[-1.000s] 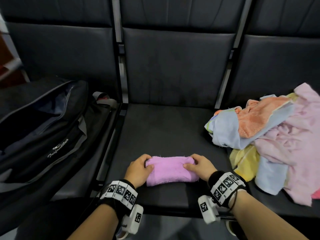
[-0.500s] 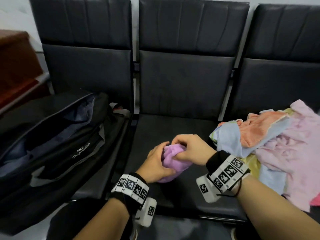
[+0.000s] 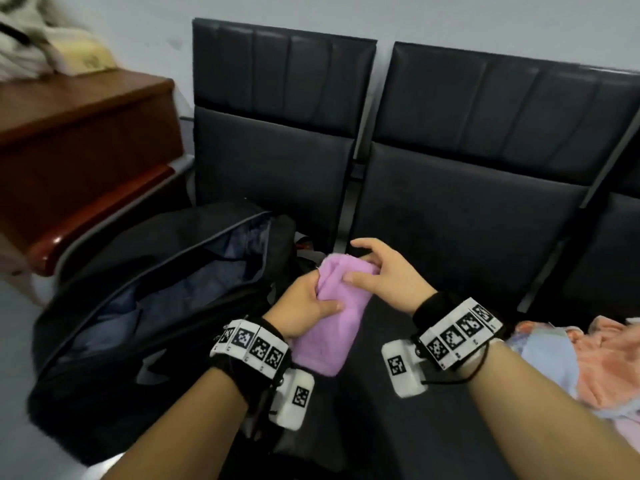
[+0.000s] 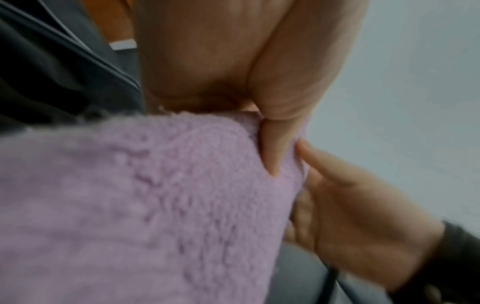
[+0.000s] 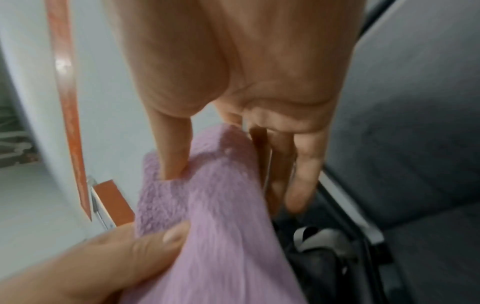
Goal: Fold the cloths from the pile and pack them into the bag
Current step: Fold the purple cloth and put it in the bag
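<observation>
Two black padded seats with ribbed backrests [image 3: 467, 202] in view, joined in a row against a pale grey wall [image 3: 450, 19]; edge of a third cut off at the right border. One brown wooden stepped cabinet [image 3: 79, 140] at upper left, blurred pale bundles on top, too smeared to identify. One large black fabric duffel bag with a dark blue lining [image 3: 145, 306] on the left-hand seat, zip mouth gaping, near end cut off by the left forearm. One pile of loose cloths in orange, pale blue and pink [image 3: 581, 358] at the right edge, mostly out of frame, number impossible to count. One folded lilac fleecy cloth [image 3: 329, 320] held in the air between bag and middle seat, just beside the bag's open mouth. Two hands: left hand [image 3: 304, 306] gripping the cloth's side, thumb across the top; right hand [image 3: 388, 271] pinching its far end with thumb and fingers, index finger raised clear. Both wrist views blurred, filled by cloth and skin.
</observation>
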A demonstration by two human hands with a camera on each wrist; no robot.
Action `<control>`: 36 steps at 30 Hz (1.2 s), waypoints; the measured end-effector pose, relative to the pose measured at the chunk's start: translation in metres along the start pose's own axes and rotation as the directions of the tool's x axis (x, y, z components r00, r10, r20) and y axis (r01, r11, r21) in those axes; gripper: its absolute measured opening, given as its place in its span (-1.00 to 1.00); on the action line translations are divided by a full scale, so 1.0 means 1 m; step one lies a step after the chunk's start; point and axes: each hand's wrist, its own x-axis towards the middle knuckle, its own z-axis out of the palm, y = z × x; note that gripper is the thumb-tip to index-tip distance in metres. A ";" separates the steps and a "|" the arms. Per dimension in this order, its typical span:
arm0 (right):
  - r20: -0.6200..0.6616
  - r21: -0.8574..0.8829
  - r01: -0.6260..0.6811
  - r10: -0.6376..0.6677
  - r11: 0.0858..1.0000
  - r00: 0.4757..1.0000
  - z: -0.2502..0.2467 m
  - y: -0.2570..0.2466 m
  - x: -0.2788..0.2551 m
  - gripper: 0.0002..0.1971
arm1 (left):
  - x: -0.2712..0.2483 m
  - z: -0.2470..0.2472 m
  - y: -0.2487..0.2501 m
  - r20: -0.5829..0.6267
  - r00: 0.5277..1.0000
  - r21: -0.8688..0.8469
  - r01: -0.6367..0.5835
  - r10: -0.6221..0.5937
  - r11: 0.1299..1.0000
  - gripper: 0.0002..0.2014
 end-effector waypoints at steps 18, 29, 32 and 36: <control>0.041 -0.014 0.007 -0.006 1.000 0.999 0.110 0.008 0.209 -0.48 | 0.083 -0.187 -0.059 -0.270 0.817 -0.694 0.201 -0.509 0.691 -0.62; 0.078 -0.486 -0.041 0.090 0.873 0.993 0.124 0.042 0.249 -0.67 | 0.101 -0.197 -0.150 0.139 0.647 -0.745 0.567 -0.749 0.352 -0.58; 0.003 -0.559 -0.044 0.055 0.828 0.999 0.114 0.046 0.246 -0.73 | 0.111 -0.194 -0.170 0.080 0.645 -0.763 0.531 -0.760 0.370 -0.60; -0.059 -0.609 -0.063 0.034 0.791 0.998 0.114 0.042 0.240 -0.75 | 0.120 -0.180 -0.182 -0.079 0.599 -0.629 0.590 -0.797 0.506 -0.89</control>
